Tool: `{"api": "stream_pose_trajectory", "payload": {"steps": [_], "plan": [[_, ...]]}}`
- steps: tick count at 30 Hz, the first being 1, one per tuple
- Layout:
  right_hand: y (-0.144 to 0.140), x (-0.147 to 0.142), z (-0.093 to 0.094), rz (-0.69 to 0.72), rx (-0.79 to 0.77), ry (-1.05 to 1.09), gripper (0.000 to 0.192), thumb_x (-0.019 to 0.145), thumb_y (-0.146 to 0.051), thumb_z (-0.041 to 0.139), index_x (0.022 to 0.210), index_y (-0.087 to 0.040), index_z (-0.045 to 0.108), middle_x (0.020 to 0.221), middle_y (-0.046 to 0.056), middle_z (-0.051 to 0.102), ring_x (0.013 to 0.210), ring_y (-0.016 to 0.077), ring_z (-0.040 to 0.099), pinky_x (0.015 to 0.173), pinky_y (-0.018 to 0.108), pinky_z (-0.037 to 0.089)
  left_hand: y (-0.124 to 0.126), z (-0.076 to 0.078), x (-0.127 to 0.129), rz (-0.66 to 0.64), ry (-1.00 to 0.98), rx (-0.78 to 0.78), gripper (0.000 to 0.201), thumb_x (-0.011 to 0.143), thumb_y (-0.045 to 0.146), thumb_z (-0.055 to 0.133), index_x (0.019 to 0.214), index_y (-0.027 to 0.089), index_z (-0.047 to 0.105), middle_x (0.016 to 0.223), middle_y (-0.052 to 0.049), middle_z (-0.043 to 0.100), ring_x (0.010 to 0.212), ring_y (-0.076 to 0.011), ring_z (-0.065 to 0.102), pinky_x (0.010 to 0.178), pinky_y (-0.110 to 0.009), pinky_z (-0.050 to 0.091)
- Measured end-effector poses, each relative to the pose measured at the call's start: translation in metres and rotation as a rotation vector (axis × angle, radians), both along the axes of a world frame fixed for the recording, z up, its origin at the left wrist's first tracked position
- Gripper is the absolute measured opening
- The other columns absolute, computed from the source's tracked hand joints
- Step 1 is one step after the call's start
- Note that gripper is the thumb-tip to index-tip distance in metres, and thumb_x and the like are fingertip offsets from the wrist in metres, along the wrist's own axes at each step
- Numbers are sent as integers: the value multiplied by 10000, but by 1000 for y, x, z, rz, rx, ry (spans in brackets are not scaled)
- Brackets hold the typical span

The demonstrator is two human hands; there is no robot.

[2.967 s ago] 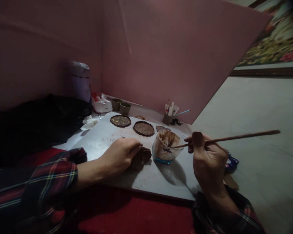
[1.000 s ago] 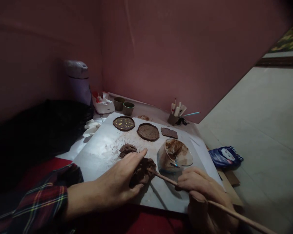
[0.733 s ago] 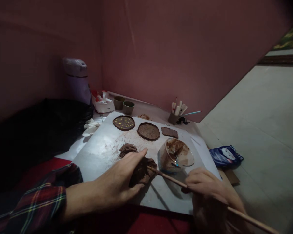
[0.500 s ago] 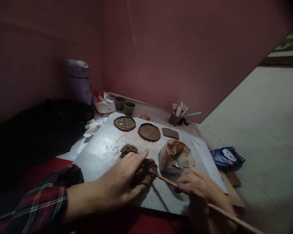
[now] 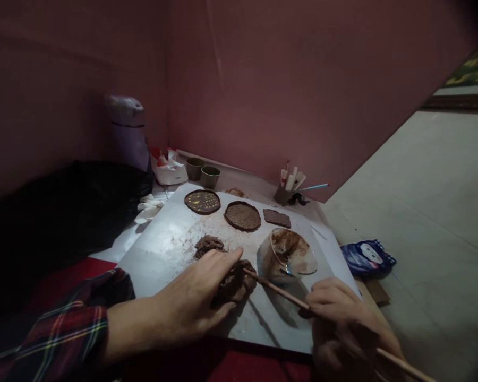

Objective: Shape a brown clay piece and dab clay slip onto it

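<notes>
My left hand (image 5: 195, 294) rests around a dark brown lump of clay (image 5: 245, 284) on the white board, its thumb and fingers on either side; some fingers are hidden. A thin wooden stick (image 5: 282, 293) is gripped in my right hand (image 5: 342, 323). The stick's tip touches the top of the lump, and its back end runs past my hand to the lower right. Just beyond my left hand lies a smaller heap of rough brown clay (image 5: 209, 245). To the right stands a clear glass bowl (image 5: 269, 260), smeared brown inside.
On the white board (image 5: 163, 241) lie a round yellow-dotted piece (image 5: 202, 202), a plain round piece (image 5: 242, 216) and a small rectangular slab (image 5: 277, 218). Behind are two cups (image 5: 210, 178) and a holder with pens (image 5: 283, 194). A blue packet (image 5: 368, 258) lies at right.
My right hand has shifted right and slightly down, while the stick's tip sits a little higher on the clay. My left hand has hardly moved.
</notes>
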State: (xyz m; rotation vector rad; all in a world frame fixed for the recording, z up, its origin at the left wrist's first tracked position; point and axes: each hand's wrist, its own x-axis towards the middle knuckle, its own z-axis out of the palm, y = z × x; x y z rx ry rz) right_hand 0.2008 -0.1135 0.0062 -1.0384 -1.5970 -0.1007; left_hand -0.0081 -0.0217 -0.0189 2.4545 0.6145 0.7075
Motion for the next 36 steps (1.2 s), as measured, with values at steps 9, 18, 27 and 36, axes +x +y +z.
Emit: {"api": "stream_pose_trajectory", "payload": {"steps": [9,18,27,36], "plan": [[7,12,0,137,-62,-334,306,963,-238,393,757,-190,614,625,26,645,598,135,595,507,248,461,-1,2,2,-1,-3,-25,588,847,169,569,1378,211,321,1227,-117,570,1085,-229,545,935,-395,497],[6,-1,-5,80,-18,-245,359,966,-252,381,672,-187,575,571,21,594,547,129,553,483,255,413,1,-1,1,-15,-8,2,590,847,163,574,1374,202,312,1203,-117,566,1063,-218,546,916,-372,504],[8,18,7,204,-107,-402,362,976,-302,378,739,-199,632,625,29,668,601,138,617,512,233,485,-1,2,3,-9,-11,-15,559,851,176,564,1360,186,333,1167,-126,579,1027,-227,556,886,-391,516],[4,10,-1,71,-60,-357,493,1000,-379,274,681,-204,607,587,24,638,582,129,574,501,234,469,2,-3,4,1,-3,-6,591,856,196,573,1383,219,307,1191,-113,575,1040,-228,554,903,-399,509]]}}
